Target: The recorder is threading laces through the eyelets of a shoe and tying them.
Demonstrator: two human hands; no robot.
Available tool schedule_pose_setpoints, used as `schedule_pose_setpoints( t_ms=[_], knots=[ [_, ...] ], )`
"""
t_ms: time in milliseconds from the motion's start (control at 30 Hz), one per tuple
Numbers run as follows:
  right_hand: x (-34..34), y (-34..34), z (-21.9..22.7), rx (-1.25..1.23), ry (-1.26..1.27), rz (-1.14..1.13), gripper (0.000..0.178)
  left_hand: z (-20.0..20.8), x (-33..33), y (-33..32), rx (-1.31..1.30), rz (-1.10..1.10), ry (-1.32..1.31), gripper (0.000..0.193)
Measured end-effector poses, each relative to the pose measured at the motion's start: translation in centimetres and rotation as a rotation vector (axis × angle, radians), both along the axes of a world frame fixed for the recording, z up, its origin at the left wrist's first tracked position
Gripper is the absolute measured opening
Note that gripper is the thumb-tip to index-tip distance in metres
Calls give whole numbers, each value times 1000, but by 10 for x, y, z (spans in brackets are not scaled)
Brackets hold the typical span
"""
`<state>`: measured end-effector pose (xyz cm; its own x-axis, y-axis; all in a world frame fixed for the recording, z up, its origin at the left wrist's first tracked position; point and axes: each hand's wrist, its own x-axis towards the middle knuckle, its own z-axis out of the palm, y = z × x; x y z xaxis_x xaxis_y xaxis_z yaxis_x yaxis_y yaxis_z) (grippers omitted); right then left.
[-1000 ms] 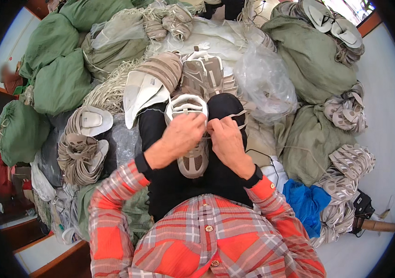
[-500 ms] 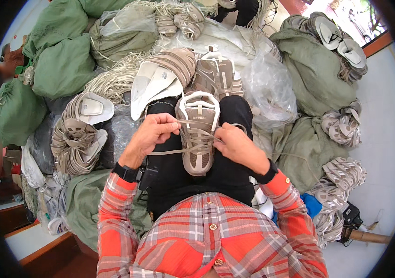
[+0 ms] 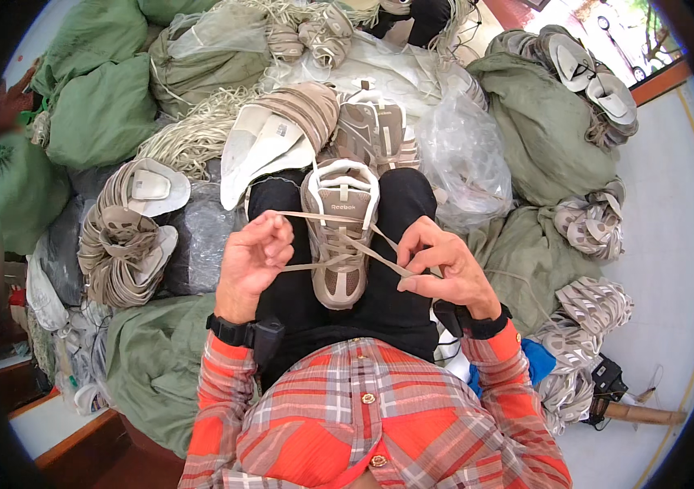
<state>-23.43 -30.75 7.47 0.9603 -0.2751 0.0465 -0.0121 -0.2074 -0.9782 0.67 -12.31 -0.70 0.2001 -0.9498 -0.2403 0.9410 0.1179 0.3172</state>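
Between my thighs rests a taupe sneaker upper (image 3: 340, 236) with white collar trim, its toe toward me. A flat beige shoelace (image 3: 379, 259) crosses its eyelets and stretches out to both sides. My left hand (image 3: 259, 248) is closed left of the upper, with lace running into it from the top and from lower down. On the other side, my right hand (image 3: 447, 265) pinches the lace between thumb and fingers and holds it taut. Just beyond the upper lie a stack of nested uppers with white linings (image 3: 282, 126) and another taupe upper (image 3: 371, 126).
A bundle of beige laces (image 3: 192, 134) lies at the far left. More stacked uppers (image 3: 131, 236) sit left of my knee, others (image 3: 587, 322) at the right. Green cloth sacks (image 3: 102, 114) and a clear plastic bag (image 3: 469, 159) surround me. A bamboo pole (image 3: 644, 414) lies at lower right.
My right hand has moved away from the upper, to the right and slightly nearer, drawing lace out. My left hand has shifted slightly left and turned, its fingers curled.
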Motion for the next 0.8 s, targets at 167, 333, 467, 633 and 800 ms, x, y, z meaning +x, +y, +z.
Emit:
schedule_pose_setpoints(
  t_ms=[167, 333, 467, 633, 800],
  knots=[
    [5, -19, -32, -326, 65, 19, 11, 19, 27, 33, -109, 281, 79, 13],
    [18, -30, -45, -282, 5, 95, 10, 38, 40, 48, -177, 379, -24, 14],
    [21, -27, -44, -324, -108, 113, 10, 31, 43, 53, -123, 401, -17, 13],
    [33, -28, -64, -270, 26, 115, 13, 52, 58, 71, -232, 577, -78, 13],
    [48, -31, -59, -120, 194, 81, 30, 67, 79, 98, -280, 625, -256, 11]
  ],
)
